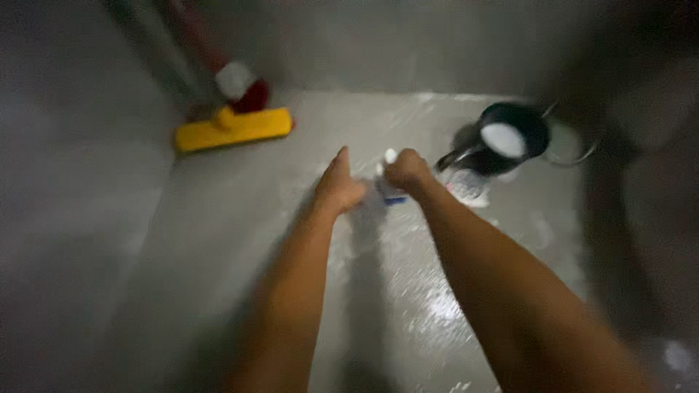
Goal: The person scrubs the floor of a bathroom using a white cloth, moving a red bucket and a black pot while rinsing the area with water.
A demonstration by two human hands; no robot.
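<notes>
- Head view: both arms reach forward and down over a wet grey floor (240,240).
- The right hand (408,173) is curled shut around a small bottle (388,185), white with a pale cap showing above the fist and a blue patch below it; the picture is blurred, so its exact shape is hard to tell.
- The left hand (338,188) sits just left of the bottle, fingers together and thumb up, touching or nearly touching it; whether it actually grips cannot be told.
- Judged from its look, the bottle is light, stiff plastic, probably slick from the water about it; a hold round the body just under the cap looks the safest place, with the other hand steadying the base.
- Just right of the right hand stands a dark pot (510,138) with a handle and something white inside; a pale rag (466,185) lies beside the hand, below the pot.
- Well to the left of the left hand, farther off, lies a yellow brush (233,129), with a red and white thing (242,86) touching it behind.
- The floor shines with water, most near the right forearm, and looks slippery.
- The room is dim, close grey walls on the left and behind, a dark edge on the right.
</notes>
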